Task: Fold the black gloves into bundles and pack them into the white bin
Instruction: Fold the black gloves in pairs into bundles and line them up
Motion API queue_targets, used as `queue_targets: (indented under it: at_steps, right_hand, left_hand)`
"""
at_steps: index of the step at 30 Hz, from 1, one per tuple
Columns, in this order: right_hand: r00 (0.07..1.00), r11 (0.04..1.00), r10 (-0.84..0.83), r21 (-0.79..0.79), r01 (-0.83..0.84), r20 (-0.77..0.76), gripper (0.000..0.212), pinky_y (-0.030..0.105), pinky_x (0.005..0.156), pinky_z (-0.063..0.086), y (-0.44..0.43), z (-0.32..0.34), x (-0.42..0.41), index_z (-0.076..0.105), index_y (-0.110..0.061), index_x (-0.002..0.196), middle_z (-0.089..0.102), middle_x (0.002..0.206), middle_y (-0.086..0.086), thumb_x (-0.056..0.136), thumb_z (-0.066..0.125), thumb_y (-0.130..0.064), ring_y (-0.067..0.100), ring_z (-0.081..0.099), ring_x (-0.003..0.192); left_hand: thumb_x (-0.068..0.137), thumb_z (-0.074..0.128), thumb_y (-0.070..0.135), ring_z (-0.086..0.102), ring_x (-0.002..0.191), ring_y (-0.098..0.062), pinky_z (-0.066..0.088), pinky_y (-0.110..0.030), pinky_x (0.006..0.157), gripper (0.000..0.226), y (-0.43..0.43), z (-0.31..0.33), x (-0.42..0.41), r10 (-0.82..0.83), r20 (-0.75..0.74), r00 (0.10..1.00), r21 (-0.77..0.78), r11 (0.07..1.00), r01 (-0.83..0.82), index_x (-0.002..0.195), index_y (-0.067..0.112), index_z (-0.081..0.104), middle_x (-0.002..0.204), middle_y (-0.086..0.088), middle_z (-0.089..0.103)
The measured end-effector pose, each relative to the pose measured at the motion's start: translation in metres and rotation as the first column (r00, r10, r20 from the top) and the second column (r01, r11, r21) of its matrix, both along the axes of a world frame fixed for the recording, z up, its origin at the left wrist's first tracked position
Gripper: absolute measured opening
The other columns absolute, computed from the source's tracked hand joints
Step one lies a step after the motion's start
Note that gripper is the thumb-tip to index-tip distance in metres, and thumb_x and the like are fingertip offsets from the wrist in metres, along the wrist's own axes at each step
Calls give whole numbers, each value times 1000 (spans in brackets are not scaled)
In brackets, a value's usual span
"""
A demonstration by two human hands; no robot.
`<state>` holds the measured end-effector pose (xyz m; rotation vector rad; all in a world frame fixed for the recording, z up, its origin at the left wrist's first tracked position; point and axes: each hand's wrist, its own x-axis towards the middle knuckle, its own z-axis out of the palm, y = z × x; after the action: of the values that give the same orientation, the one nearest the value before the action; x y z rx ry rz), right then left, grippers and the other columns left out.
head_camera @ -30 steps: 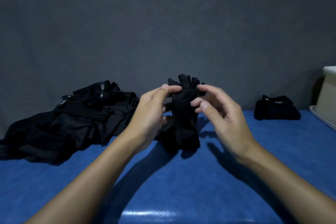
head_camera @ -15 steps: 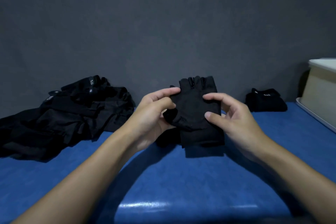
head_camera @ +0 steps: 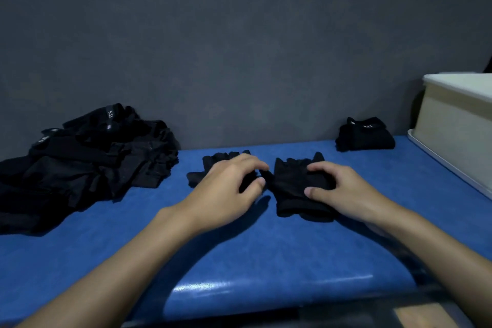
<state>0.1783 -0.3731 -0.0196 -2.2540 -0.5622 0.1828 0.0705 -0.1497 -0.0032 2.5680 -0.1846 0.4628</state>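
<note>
Black knit, soft and limp: two fingerless gloves lie flat side by side on the blue padded table (head_camera: 266, 247), cuffs toward me. I judge they are paired this way so they can be stacked and rolled. My left hand (head_camera: 229, 189) arches over the left glove (head_camera: 213, 161), fingers curled, thumb and forefinger nipping its inner edge. My right hand (head_camera: 343, 192) pinches the right glove (head_camera: 290, 181) likewise, to keep it square. A crumpled pile (head_camera: 87, 165) slumps far left. One blocky bundle (head_camera: 364, 136) waits near the wall, just beside the white bin (head_camera: 452, 128), which is smooth and rigid — its inside is hidden.
</note>
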Motion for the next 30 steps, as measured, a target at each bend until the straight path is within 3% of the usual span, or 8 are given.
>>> queue_targets:
  at_steps: [3, 6, 9, 12, 14, 17, 22, 30]
  right_hand:
    - [998, 998, 33, 63, -30, -47, 69, 43, 105, 43, 4, -3, 3, 55, -44, 121, 66, 108, -17, 55, 70, -54, 10, 62, 106]
    - [995, 997, 75, 19, -74, -67, 69, 41, 107, 40, 6, -7, 5, 47, -61, 120, 63, 118, -21, 55, 69, -61, 15, 54, 119]
    - [993, 994, 77, -88, -69, 95, 58, 36, 110, 25, 8, -4, 6, 46, -55, 125, 42, 129, -22, 73, 71, -54, 8, 37, 126]
    - [954, 997, 81, -24, -77, 288, 44, 38, 111, 24, 4, 3, 5, 54, -47, 119, 35, 128, -22, 78, 69, -48, 4, 34, 128]
    - [956, 986, 163, -8, -167, 244, 45, 42, 112, 32, 0, 4, 6, 57, -47, 115, 49, 124, -29, 72, 63, -60, -1, 45, 123]
    - [941, 951, 276, -199, -238, 195, 59, 39, 110, 36, -6, -2, 9, 55, -37, 129, 54, 127, -28, 77, 60, -64, -3, 50, 120]
    - [915, 874, 358, -413, -257, 188, 79, 32, 119, 22, -11, -4, 17, 36, -27, 148, 30, 153, -21, 82, 51, -68, 0, 28, 140]
    - [913, 900, 339, -361, -245, 226, 75, 36, 119, 19, -10, -2, 15, 39, -31, 146, 33, 152, -19, 81, 54, -66, 1, 27, 141]
  left_hand:
    - [102, 48, 39, 41, 125, 4, 27, -36, 117, 37, -3, 0, 0, -4, -7, 1000, 124, 992, 5, 137, 28, 52, 135, 19, 51]
    - [101, 43, 47, 24, 143, 1, 15, -39, 122, 44, -2, -5, 3, 26, -19, 999, 225, 974, -21, 143, 35, 46, 152, 17, 37]
    - [103, 39, 48, 11, 150, -1, 5, -37, 124, 45, -4, -7, 9, 13, -33, 999, 293, 956, -3, 143, 31, 50, 159, 15, 29]
    - [104, 38, 45, 19, 148, 0, 5, -32, 124, 46, -10, -7, 17, -40, 1, 999, 336, 941, 37, 142, 24, 51, 155, 13, 38]
    - [102, 37, 48, 32, 141, 0, 9, -34, 124, 46, -14, -7, 22, -54, 4, 999, 366, 929, 49, 139, 25, 52, 147, 13, 49]
    - [98, 34, 59, 44, 131, -2, 10, -35, 123, 56, -18, -8, 25, -8, -68, 998, 431, 902, 36, 137, 24, 53, 139, 13, 55]
    - [91, 29, 72, 33, 143, -5, 2, -38, 124, 76, -16, -13, 25, 49, -124, 991, 530, 848, 24, 148, 22, 43, 152, 9, 44]
    - [87, 30, 75, 31, 142, -3, 5, -41, 124, 80, -12, -14, 27, 48, -116, 992, 496, 868, 16, 148, 24, 40, 150, 13, 44]
